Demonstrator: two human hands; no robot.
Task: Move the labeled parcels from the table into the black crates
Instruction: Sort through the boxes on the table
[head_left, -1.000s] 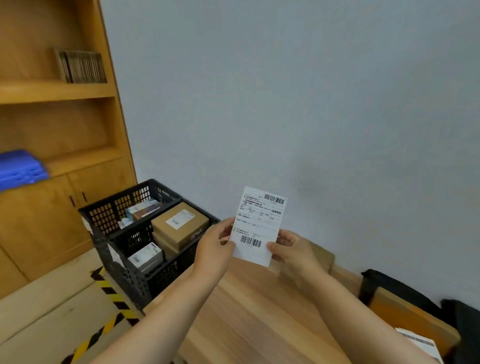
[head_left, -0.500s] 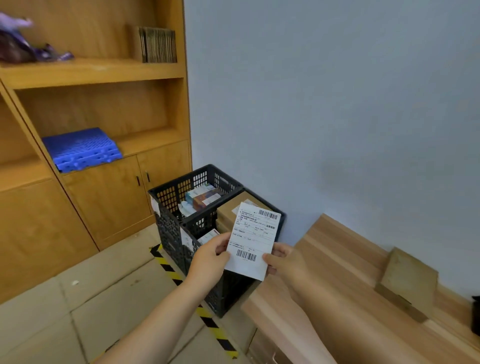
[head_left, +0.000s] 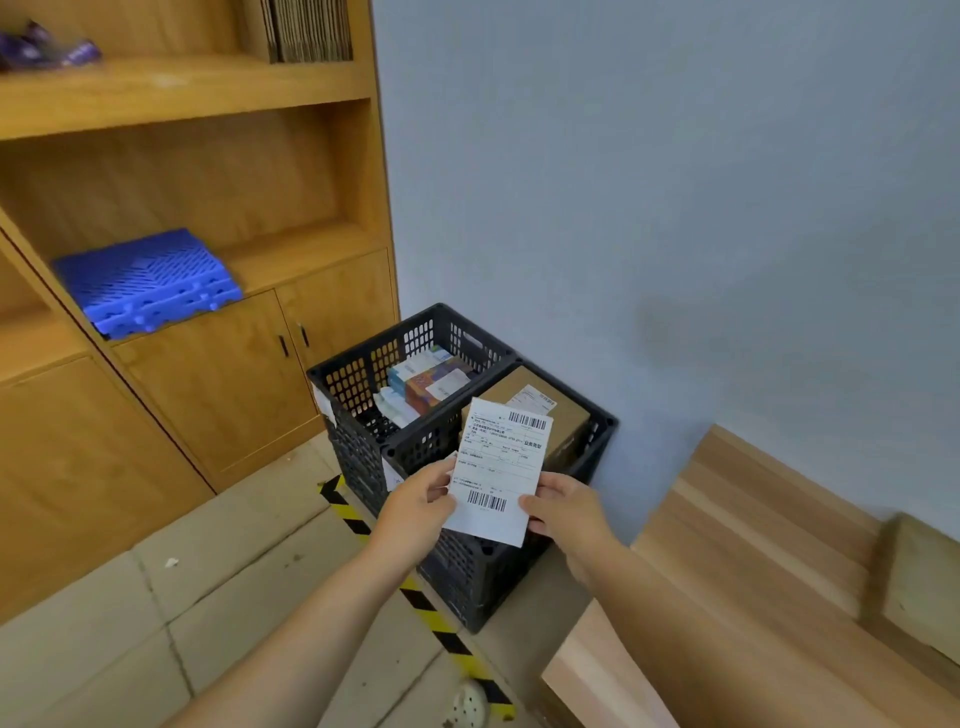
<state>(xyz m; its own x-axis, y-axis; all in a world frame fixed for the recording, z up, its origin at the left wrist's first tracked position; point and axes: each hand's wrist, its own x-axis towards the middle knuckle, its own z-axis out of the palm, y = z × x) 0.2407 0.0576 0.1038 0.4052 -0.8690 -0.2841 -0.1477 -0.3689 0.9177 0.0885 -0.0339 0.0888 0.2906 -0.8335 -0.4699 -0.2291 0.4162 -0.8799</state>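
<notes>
The paper label (head_left: 497, 475) has come over the 2 black crates (head_left: 457, 431) now. The left hand (head_left: 415, 512) and right hand (head_left: 563, 506) pinch its sides, probably to read it. Labeled parcels (head_left: 535, 410) sit inside the crates.

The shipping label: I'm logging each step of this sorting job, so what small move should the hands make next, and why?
Probably lower the shipping label toward the right crate to compare it with the brown box there. Both the left hand and the right hand pinch its lower edges, holding it in the air just in front of that crate. No parcel is in either hand.
</notes>
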